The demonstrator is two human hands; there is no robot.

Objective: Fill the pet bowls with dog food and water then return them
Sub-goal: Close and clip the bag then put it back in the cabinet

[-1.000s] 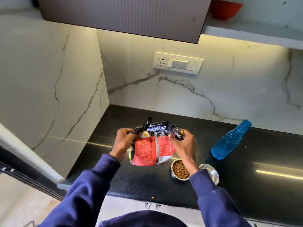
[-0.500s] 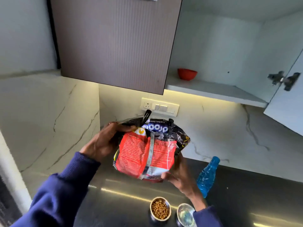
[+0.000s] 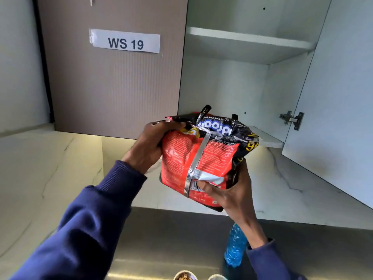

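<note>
A red and black dog food bag (image 3: 193, 158), folded over at the top, is held up in front of the open wall cabinet. My left hand (image 3: 147, 146) grips its upper left side. My right hand (image 3: 228, 195) supports it from below at the lower right. At the bottom edge of the view, a small bowl with brown kibble (image 3: 184, 276) and the rim of a second bowl (image 3: 217, 277) stand on the dark countertop (image 3: 161, 235). A blue water bottle (image 3: 235, 247) stands on the counter, partly hidden by my right forearm.
The open cabinet has a lower shelf (image 3: 268, 141) just behind the bag and an upper shelf (image 3: 248, 40). Its open door (image 3: 333, 108) hangs at the right. The shut door (image 3: 113, 77) at the left bears a "WS 19" label (image 3: 125, 42). Marble backsplash lies below.
Both hands have lifted the bag from just above the counter up to the level of the cabinet's lower shelf. The view has tilted upward, and the bowls have slid to the bottom edge.
</note>
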